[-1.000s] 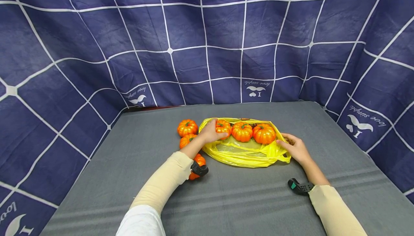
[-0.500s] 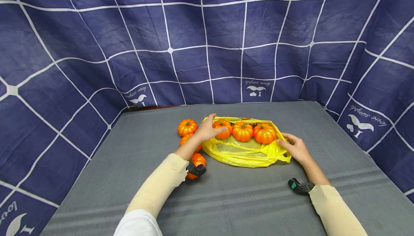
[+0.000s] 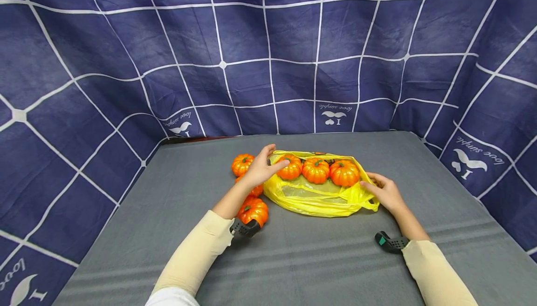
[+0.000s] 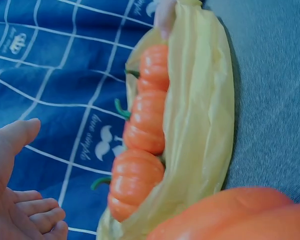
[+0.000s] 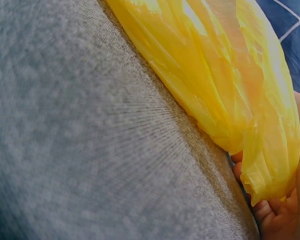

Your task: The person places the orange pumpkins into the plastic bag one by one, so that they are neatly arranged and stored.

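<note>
A yellow plastic bag (image 3: 310, 207) lies with its mouth spread, and three small orange pumpkins with green stems sit in a row inside: left pumpkin (image 3: 290, 168), middle pumpkin (image 3: 316, 171), right pumpkin (image 3: 345, 173). My left hand (image 3: 261, 170) is over the bag's left end, thumb and fingers spread; in the left wrist view the left hand (image 4: 20, 185) holds nothing. At the bag's right end my right hand (image 3: 387, 193) pinches the bag's edge; in the right wrist view its fingers are partly hidden behind the yellow plastic (image 5: 270, 165).
Left of the bag are more pumpkins on the grey cloth-covered table (image 3: 319, 259): a far pumpkin (image 3: 242, 164), a middle one partly behind the left hand, and a near pumpkin (image 3: 254, 210) beside the left wrist. A blue checked curtain (image 3: 293, 82) rises behind the table.
My left hand has drawn back leftward from the left pumpkin in the bag, leaving it there. The near loose pumpkin is less covered by the left wrist. My right hand stays at the bag's edge.
</note>
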The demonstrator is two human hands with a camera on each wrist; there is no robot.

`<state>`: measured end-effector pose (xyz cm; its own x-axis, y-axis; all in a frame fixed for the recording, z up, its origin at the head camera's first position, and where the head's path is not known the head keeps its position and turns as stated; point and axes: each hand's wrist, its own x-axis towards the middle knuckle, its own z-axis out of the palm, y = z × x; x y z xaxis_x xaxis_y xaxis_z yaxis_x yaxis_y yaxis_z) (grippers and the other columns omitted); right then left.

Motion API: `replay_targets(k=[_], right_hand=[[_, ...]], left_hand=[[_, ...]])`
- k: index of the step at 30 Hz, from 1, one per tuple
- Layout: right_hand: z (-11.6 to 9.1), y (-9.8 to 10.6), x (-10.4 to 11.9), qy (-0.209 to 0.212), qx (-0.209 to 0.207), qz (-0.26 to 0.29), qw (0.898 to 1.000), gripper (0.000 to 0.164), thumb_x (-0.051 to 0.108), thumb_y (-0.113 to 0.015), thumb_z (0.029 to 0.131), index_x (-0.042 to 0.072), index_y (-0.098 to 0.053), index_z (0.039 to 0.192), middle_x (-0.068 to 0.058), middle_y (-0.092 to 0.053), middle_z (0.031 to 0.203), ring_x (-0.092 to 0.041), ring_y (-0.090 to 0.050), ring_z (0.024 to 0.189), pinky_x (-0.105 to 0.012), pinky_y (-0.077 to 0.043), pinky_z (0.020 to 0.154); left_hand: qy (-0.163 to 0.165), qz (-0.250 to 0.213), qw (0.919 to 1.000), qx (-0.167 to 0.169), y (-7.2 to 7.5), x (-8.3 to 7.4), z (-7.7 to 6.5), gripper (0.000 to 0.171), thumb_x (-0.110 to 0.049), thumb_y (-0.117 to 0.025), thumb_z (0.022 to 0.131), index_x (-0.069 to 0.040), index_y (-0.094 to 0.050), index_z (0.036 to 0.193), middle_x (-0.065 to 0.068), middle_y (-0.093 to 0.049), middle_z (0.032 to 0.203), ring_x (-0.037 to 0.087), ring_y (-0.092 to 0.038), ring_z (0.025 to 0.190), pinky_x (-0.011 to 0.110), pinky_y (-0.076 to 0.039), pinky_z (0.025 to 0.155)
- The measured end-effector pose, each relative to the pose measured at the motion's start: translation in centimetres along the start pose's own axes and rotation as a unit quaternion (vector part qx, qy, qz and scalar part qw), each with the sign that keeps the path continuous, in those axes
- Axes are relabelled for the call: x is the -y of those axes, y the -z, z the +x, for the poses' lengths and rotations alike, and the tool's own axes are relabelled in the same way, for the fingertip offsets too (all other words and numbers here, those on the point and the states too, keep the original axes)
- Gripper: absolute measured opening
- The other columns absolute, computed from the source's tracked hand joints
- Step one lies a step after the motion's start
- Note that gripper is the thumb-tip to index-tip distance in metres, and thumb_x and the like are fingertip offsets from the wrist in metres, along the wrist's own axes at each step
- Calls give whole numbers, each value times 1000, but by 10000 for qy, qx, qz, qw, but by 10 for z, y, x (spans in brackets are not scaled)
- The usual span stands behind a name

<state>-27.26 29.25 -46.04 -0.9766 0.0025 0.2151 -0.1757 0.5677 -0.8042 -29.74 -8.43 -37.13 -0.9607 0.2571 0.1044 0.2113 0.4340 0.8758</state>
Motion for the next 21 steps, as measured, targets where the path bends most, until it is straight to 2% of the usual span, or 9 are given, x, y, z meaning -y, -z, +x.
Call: replay_targets(k=[5, 9, 15, 21], right_hand=[[0, 1, 1, -27, 24, -57, 10000, 51, 30, -65, 95, -7, -57, 129, -20, -65, 103, -2, -54, 75, -19, -46, 64], [0, 1, 2, -23, 42, -90, 9999, 51, 30, -65, 95, -7, -57, 129, -21, -65, 105, -2, -54, 76, -19, -46, 65], [0, 1, 2, -50, 27, -212, 9998, 52, 31, -64, 95, -6, -57, 130, -22, -65, 108, -2, -54, 78, -18, -45, 67], [0, 0, 1, -1, 5, -243, 9997, 50, 30, -64, 95, -7, -58, 129, -23, -65, 107, -4, -54, 79, -18, -45, 67]], left_hand=[[-147, -202, 9996, -104, 9, -3, -15, 76, -34, -69, 92, -5, -30, 151, 12, -36, 152, 27, -30, 141, 43, -27, 113], [-291, -231, 9991, -186, 23, 0, -25, 75, -32, -68, 93, -3, -29, 150, 15, -34, 153, 27, -29, 142, 42, -25, 114], [-397, 13, 9981, -476, 42, 6, -34, 72, -27, -70, 92, -2, -33, 148, 18, -39, 150, 30, -33, 140, 42, -26, 114], [-419, 169, 9972, -592, 58, 13, -39, 74, -26, -72, 90, -2, -33, 148, 19, -40, 149, 32, -35, 138, 44, -27, 113]])
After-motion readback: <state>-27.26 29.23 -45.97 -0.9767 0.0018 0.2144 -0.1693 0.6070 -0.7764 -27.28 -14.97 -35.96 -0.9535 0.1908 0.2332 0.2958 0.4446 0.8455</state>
